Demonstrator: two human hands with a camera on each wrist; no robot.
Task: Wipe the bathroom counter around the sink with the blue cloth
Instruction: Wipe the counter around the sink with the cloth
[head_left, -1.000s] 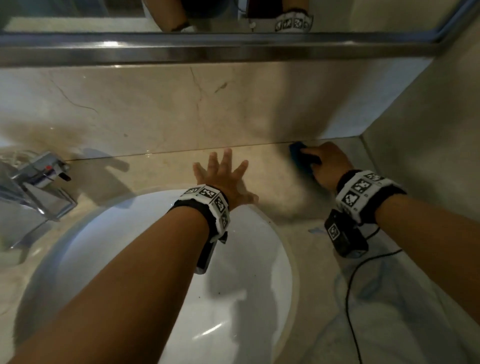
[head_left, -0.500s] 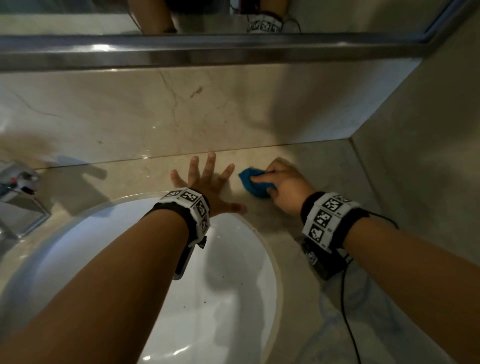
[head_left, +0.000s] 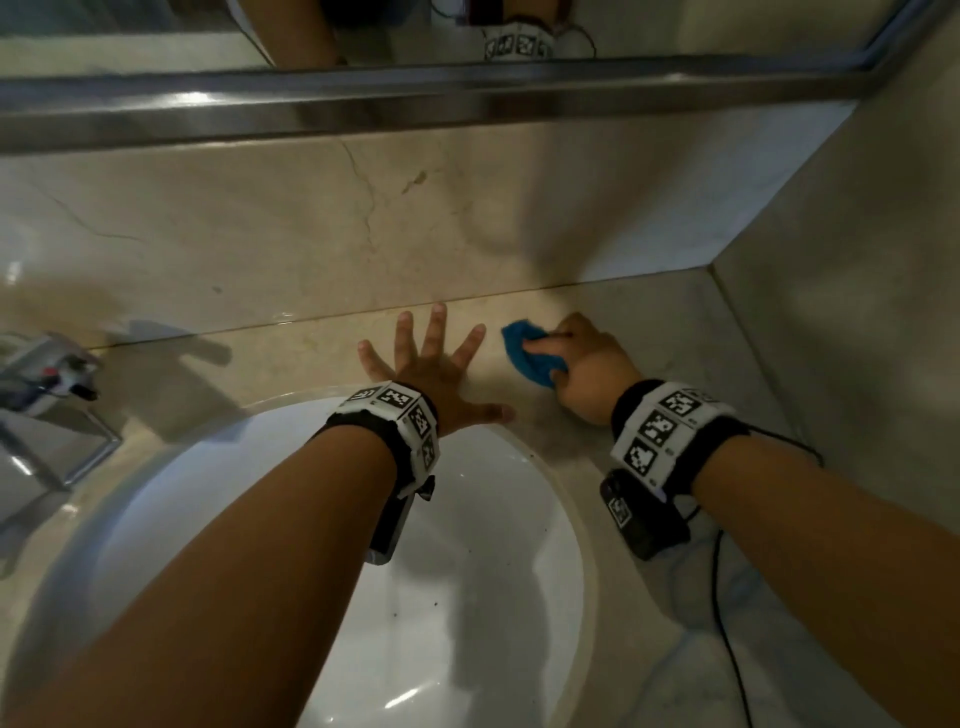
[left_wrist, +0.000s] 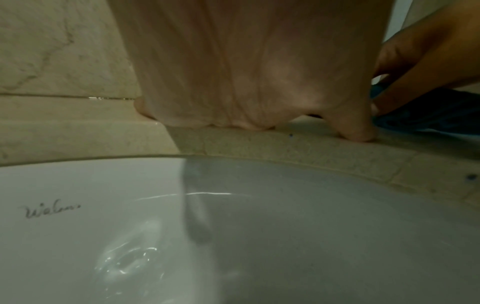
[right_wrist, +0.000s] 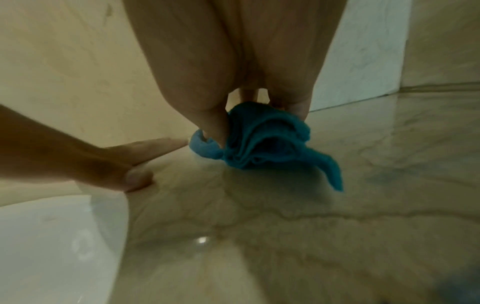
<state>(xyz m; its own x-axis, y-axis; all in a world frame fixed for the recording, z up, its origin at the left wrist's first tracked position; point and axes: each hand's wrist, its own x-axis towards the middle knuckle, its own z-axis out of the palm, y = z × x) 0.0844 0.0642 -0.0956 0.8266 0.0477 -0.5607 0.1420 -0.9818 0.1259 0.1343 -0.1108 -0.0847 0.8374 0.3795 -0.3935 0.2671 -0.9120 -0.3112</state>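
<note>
A bunched blue cloth (head_left: 527, 356) lies on the beige marble counter (head_left: 649, 312) behind the white sink (head_left: 467, 571), close to the back wall. My right hand (head_left: 582, 364) grips the cloth (right_wrist: 259, 142) with curled fingers and thumb and holds it down on the counter (right_wrist: 285, 216). My left hand (head_left: 431, 364) lies flat with fingers spread on the counter just behind the sink rim, a little left of the cloth. In the left wrist view the left hand (left_wrist: 246, 72) rests on the counter edge above the sink (left_wrist: 233, 226), and a corner of the cloth (left_wrist: 428, 115) shows at the right.
A chrome faucet (head_left: 47, 384) stands at the far left of the counter. A metal ledge (head_left: 415, 104) runs under the mirror above the back wall. A side wall (head_left: 857, 260) closes the counter on the right. A black cable (head_left: 727, 623) trails from my right wrist.
My right hand has drawn the cloth leftward from the back right corner to beside my left hand. The left hand has stayed flat on the counter. The view has shifted slightly.
</note>
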